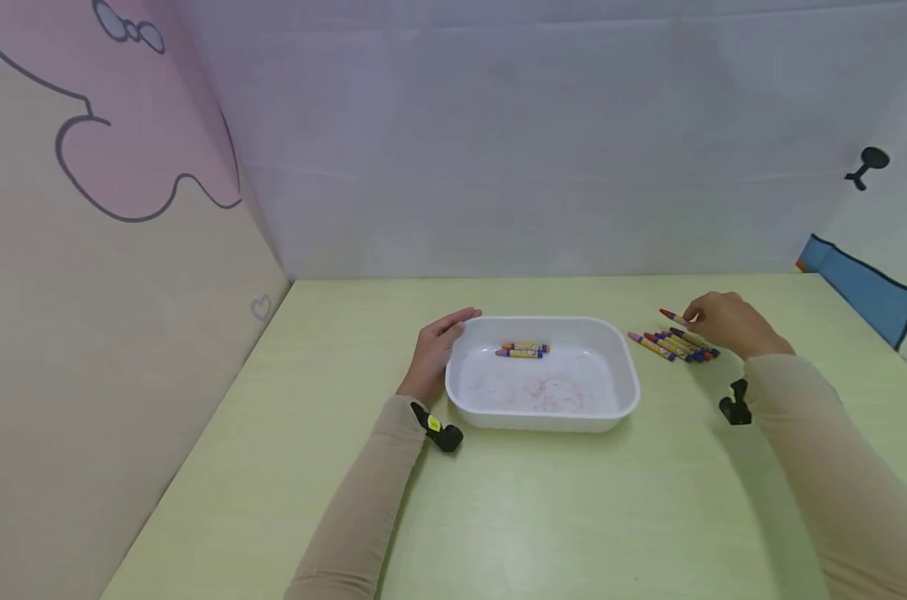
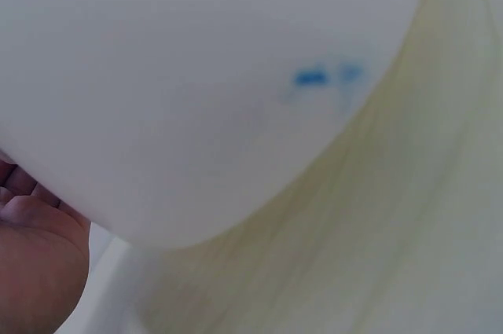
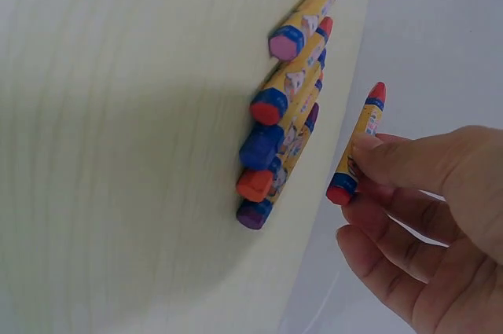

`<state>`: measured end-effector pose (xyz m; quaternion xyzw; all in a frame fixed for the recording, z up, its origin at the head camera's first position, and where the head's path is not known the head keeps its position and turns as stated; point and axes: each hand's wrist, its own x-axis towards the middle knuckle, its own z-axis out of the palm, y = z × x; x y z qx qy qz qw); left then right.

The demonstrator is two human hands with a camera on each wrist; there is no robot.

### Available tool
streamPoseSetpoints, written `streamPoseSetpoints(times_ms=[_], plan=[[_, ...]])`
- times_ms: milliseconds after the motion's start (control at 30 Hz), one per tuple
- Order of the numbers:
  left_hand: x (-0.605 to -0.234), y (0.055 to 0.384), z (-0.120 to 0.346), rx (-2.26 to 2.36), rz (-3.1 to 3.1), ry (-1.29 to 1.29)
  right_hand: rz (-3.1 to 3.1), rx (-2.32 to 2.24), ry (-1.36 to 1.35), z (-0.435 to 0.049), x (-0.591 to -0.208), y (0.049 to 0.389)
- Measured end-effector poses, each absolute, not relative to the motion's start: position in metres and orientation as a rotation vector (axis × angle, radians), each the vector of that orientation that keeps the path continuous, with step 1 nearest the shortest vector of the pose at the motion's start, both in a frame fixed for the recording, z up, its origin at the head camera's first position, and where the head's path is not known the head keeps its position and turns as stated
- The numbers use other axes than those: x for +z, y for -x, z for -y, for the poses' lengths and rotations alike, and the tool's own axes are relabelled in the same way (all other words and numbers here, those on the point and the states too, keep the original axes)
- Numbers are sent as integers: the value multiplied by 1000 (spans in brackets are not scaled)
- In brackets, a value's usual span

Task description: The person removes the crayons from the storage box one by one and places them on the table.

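Observation:
A white plastic tray [image 1: 543,423] stands on the table, and my left hand [image 1: 429,358] holds it at its left rim near the far corner. Its outer wall [image 2: 204,114] fills much of the left wrist view, hiding part of that hand. Two crayons lie inside: an orange one [image 1: 536,347] and a mauve one [image 1: 519,354]. To the tray's right, my right hand [image 1: 734,325] pinches a red crayon [image 3: 368,119] between thumb and fingers, raised above the table. Beside it lies a small heap of crayons [image 3: 295,102] in pink, red, blue, orange and purple, wrapped in yellow paper.
The pale green table [image 1: 573,517] meets a white wall [image 1: 498,167] behind the tray. A printed panel [image 1: 161,292] stands along the left edge, another [image 1: 874,250] at the far right. Reddish marks [image 1: 554,393] stain the tray floor.

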<state>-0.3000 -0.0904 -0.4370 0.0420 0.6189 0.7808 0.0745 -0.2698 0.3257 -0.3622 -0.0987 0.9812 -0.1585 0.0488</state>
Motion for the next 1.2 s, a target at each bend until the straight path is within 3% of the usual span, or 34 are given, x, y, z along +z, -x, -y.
streamPoseSetpoints(times_ms=[600, 1200], plan=[[-434, 298, 89, 2323, -1880, -106, -2929, -505, 110, -346, -376, 260], [-435, 299, 90, 2329, -1869, -125, -2927, -507, 130, -349, -374, 260]])
